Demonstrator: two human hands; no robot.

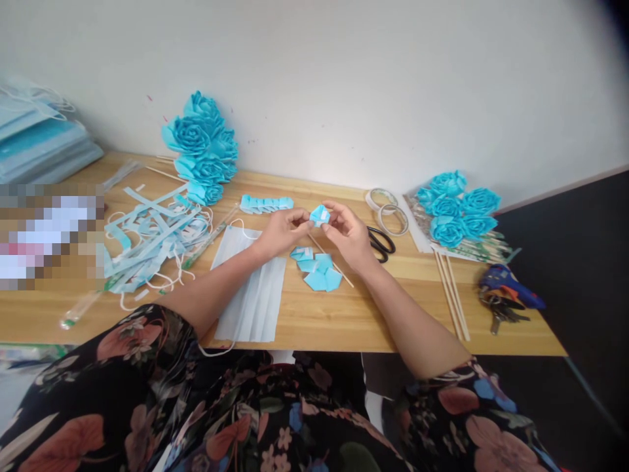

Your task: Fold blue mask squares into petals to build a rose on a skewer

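Observation:
Between my two hands is a small folded blue petal piece (320, 214) with a white patch on it, held just above the table. The fingertips of my left hand (282, 231) pinch its left edge. On the opposite edge, my right hand (348, 233) grips it with thumb and fingers. Below them lie several blue folded petals (324, 273), with a thin wooden stick (344, 273) beside them. A pleated face mask (253, 282) is spread flat under my left forearm. Black-handled scissors (384, 246) rest right of my right hand, their blades hidden.
Blue flowers (201, 141) stand at the back left, and more blue flowers (462, 203) lie at the right. Cut strips (152, 236), a petal row (266, 204), tape rolls (393, 218), wooden sticks (452, 295), keys (502, 307) and a mask stack (44, 147) surround the hands.

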